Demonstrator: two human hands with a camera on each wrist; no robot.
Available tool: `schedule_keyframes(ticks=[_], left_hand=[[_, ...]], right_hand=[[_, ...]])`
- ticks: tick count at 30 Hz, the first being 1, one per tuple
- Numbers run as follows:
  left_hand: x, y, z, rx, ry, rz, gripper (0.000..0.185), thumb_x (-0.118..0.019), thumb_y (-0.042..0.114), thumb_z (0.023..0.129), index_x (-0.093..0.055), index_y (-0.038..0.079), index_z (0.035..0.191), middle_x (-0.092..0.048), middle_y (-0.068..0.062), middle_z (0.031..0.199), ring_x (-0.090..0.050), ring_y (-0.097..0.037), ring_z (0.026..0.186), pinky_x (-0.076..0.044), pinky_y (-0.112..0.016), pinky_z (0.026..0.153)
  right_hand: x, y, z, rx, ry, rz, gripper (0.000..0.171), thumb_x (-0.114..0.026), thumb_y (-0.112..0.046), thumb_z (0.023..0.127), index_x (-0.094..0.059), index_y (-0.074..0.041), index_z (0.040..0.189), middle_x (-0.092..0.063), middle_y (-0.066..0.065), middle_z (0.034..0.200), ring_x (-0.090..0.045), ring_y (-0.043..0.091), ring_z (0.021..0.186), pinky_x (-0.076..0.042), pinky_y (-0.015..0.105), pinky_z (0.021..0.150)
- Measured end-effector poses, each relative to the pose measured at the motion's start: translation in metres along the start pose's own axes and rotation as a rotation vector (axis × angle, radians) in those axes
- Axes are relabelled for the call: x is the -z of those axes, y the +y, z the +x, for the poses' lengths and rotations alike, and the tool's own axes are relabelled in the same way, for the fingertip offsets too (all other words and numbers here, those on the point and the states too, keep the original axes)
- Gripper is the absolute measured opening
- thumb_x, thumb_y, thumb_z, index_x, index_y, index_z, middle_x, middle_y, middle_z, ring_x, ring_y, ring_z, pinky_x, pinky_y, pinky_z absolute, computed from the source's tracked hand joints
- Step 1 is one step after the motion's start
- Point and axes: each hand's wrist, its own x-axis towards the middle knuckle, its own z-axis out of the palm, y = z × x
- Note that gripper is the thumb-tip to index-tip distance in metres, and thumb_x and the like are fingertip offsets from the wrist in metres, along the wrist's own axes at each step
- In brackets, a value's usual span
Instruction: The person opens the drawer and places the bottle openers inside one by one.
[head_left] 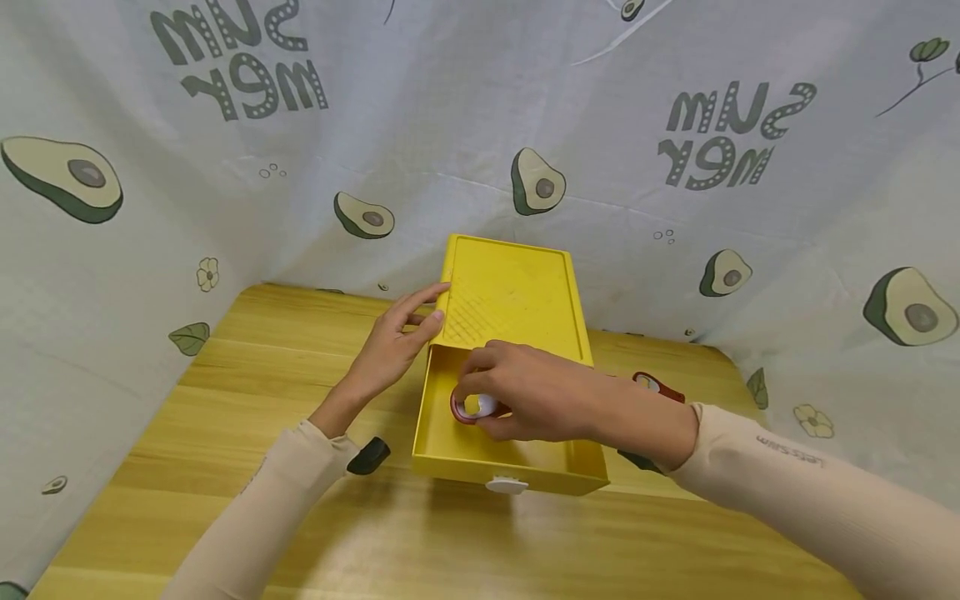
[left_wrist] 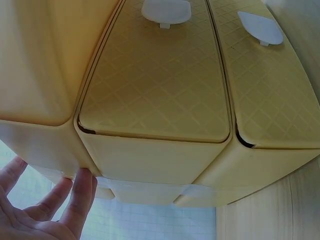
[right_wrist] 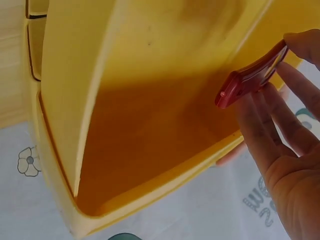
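A yellow plastic drawer cabinet (head_left: 510,287) stands on the wooden table, its top drawer (head_left: 517,468) pulled out toward me. My right hand (head_left: 487,392) reaches into the open drawer and pinches a small red-rimmed object (head_left: 474,407) with a yellow and white centre. In the right wrist view that red object (right_wrist: 250,77) sits between the thumb and fingers of my right hand (right_wrist: 287,85), above the drawer's floor (right_wrist: 150,140). My left hand (head_left: 390,346) rests with straight fingers (left_wrist: 80,195) against the cabinet's (left_wrist: 155,85) left top edge.
A white knob (head_left: 507,484) sticks out of the drawer front. A second red item (head_left: 658,386) lies behind my right wrist. A dark object (head_left: 369,456) lies on the table (head_left: 225,400) left of the drawer. Avocado-print cloth (head_left: 675,208) walls in the table.
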Motion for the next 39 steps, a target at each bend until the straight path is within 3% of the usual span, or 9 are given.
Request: schedule_keyframes(ticks=[7,16,29,39], left_hand=[[0.0,0.0,0.0,0.001,-0.002,-0.001,0.044,-0.05,0.044,0.103,-0.046,0.041,0.148,-0.047,-0.001,0.146,-0.057,-0.027,0.115,-0.051,-0.043,0.087],[-0.001,0.0,0.001,0.002,0.002,0.0,0.044,-0.05,0.043,0.104,-0.046,0.041,0.148,-0.048,-0.001,0.146,-0.058,-0.027,0.116,-0.051,-0.043,0.088],[-0.002,-0.001,0.001,-0.006,0.016,-0.008,0.044,-0.053,0.039,0.103,-0.049,0.037,0.147,-0.049,-0.004,0.145,-0.06,-0.028,0.114,-0.051,-0.044,0.088],[-0.003,0.001,0.003,-0.003,0.033,0.012,0.044,-0.053,0.04,0.103,-0.05,0.034,0.146,-0.05,-0.006,0.145,-0.061,-0.029,0.113,-0.052,-0.046,0.087]], right_hand=[[-0.005,-0.002,0.005,0.025,-0.001,-0.024,0.022,-0.077,-0.021,0.088,-0.074,-0.016,0.108,-0.067,0.002,0.109,-0.061,0.017,0.099,-0.052,0.029,0.087],[-0.005,-0.006,0.004,0.01,0.034,-0.07,0.026,-0.075,-0.022,0.091,-0.074,-0.012,0.114,-0.067,0.006,0.123,-0.063,0.022,0.113,-0.053,0.034,0.095],[0.005,0.008,-0.026,-0.032,0.144,-0.04,0.025,-0.078,-0.015,0.087,-0.074,-0.01,0.111,-0.069,0.003,0.116,-0.064,0.021,0.107,-0.054,0.036,0.093],[0.016,0.02,-0.051,-0.125,0.22,-0.035,0.028,-0.081,-0.015,0.084,-0.074,-0.01,0.111,-0.069,0.003,0.115,-0.066,0.021,0.105,-0.056,0.038,0.091]])
